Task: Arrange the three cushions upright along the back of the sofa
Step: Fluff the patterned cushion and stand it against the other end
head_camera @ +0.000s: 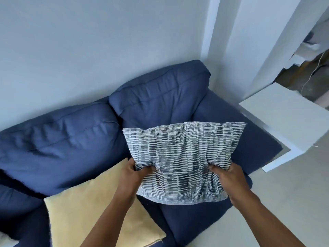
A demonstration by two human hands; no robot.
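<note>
A grey-and-white patterned cushion (183, 157) is held above the right seat of the blue sofa (62, 139), its top tilted toward the right back pad. My left hand (135, 173) grips its left lower edge and my right hand (229, 177) grips its right lower edge. A yellow cushion (85, 211) lies flat on the sofa seat, to the left of my left arm. A sliver of a pale cushion (5, 241) shows at the bottom left corner, mostly out of frame.
A white side table (284, 118) stands right of the sofa's armrest. A white wall runs behind the sofa, with a pillar at the corner. Light floor lies to the lower right.
</note>
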